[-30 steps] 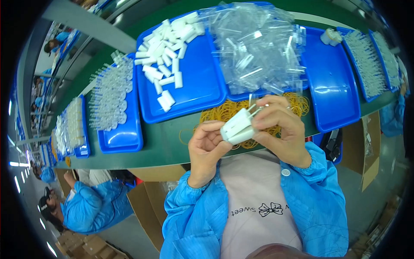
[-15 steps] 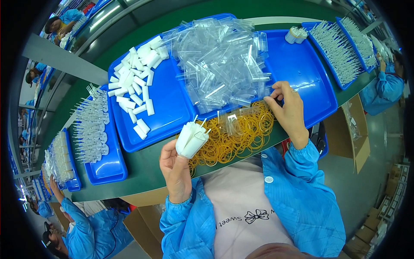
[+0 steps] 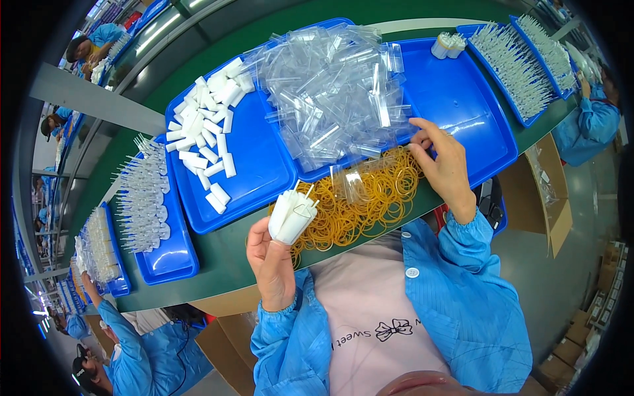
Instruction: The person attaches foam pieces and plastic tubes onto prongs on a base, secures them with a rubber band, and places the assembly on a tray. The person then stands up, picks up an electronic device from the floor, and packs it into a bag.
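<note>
The left hand [image 3: 271, 264] grips a bundle of white cylindrical pieces with thin stems [image 3: 290, 221] over the flat green bench [image 3: 224, 264], while the right hand [image 3: 446, 165], thumb and fingers parted, lies beside heaped transparent plastic sleeves [image 3: 337, 99].

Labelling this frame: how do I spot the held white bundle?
At the green table's near edge, find the yellow bands. By their left end, the left hand holds the white bundle. Unlike the loose white pieces in the tray beyond, thin rods stick out of it.
</note>
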`<state>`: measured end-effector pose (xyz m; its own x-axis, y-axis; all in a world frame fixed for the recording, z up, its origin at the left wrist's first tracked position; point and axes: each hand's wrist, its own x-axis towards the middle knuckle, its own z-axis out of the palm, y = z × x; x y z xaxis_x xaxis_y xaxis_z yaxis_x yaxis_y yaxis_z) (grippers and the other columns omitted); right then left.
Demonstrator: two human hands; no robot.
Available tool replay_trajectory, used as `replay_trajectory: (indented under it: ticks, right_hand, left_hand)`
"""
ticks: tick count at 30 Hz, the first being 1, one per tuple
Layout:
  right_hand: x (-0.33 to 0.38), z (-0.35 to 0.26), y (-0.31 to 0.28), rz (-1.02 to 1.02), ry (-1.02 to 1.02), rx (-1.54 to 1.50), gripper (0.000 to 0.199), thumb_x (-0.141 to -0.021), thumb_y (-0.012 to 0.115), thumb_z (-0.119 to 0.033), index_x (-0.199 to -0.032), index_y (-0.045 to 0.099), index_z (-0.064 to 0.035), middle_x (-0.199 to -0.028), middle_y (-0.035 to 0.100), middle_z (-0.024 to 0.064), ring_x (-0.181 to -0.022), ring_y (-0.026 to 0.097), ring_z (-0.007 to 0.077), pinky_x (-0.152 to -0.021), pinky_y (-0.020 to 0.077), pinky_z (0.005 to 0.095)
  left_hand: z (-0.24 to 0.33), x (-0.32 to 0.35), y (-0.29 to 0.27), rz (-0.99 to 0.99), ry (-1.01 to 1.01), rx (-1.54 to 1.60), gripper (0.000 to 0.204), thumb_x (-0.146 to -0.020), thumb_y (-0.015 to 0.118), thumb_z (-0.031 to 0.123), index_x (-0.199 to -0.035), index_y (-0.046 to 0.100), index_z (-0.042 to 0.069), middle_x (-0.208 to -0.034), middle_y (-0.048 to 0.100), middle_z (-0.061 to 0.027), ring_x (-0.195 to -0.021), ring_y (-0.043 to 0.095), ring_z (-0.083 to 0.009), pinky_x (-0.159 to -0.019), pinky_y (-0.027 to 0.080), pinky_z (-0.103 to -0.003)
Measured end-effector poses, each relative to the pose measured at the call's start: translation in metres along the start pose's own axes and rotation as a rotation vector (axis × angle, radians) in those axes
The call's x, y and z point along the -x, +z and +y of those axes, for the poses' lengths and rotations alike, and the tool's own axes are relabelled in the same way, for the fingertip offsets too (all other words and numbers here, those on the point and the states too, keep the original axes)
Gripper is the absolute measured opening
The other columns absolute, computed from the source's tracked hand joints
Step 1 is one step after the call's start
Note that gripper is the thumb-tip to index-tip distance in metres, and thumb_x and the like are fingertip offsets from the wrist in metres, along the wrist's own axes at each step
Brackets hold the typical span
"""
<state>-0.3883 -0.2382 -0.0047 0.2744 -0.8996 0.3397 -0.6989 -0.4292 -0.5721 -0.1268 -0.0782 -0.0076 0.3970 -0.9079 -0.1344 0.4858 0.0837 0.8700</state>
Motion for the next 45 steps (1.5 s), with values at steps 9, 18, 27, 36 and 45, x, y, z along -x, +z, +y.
replay_trajectory:
  ticks: [9,18,27,36,45]
  right_hand:
    - [0.015,-0.041,-0.013,0.084,0.120,-1.213,0.027,-0.078,0.060,0.008,-0.099,0.047,-0.0013,-0.102,0.056,0.0152,-0.092,0.062,0.0223,-0.082,0.0512,0.0329]
    - [0.030,-0.075,0.012,-0.105,0.195,-1.354,0.036,-0.080,0.064,-0.003,-0.110,0.044,-0.0022,-0.097,0.055,0.0094,-0.090,0.059,0.0167,-0.081,0.0497,0.0304]
    - [0.031,-0.074,0.018,-0.152,0.123,-1.299,0.033,-0.080,0.067,-0.001,-0.107,0.049,-0.0004,-0.099,0.055,0.0081,-0.093,0.056,0.0141,-0.084,0.0450,0.0271]
    - [0.032,-0.076,0.022,-0.223,0.141,-1.291,0.034,-0.078,0.070,-0.002,-0.106,0.051,0.0003,-0.100,0.053,0.0077,-0.094,0.055,0.0142,-0.085,0.0431,0.0276]
    - [0.028,-0.079,0.022,-0.195,0.115,-1.282,0.034,-0.077,0.070,-0.001,-0.105,0.051,0.0007,-0.099,0.055,0.0083,-0.094,0.056,0.0146,-0.085,0.0441,0.0280]
  left_hand:
    - [-0.005,0.009,0.001,-0.040,-0.006,-0.032,0.040,-0.082,0.065,0.018,-0.112,0.048,-0.001,-0.113,0.057,-0.0118,-0.104,0.056,-0.0204,-0.089,0.046,-0.034]
    - [-0.008,0.019,0.021,-0.162,0.303,-0.350,0.053,-0.068,0.070,-0.005,-0.118,0.051,-0.006,-0.117,0.047,-0.0143,-0.108,0.053,-0.0232,-0.093,0.045,-0.034]
    - [-0.008,0.018,0.017,-0.167,0.404,-0.507,0.051,-0.066,0.070,-0.005,-0.114,0.055,-0.005,-0.115,0.048,-0.0156,-0.102,0.054,-0.0224,-0.088,0.046,-0.032]
    - [-0.001,0.016,0.022,-0.152,0.454,-0.639,0.052,-0.062,0.071,-0.005,-0.112,0.058,-0.002,-0.112,0.050,-0.0156,-0.097,0.055,-0.0226,-0.083,0.047,-0.032]
    - [0.011,0.010,0.030,-0.303,0.496,-0.794,0.045,-0.062,0.068,-0.008,-0.107,0.065,0.001,-0.108,0.048,-0.0138,-0.092,0.058,-0.0221,-0.081,0.050,-0.031]
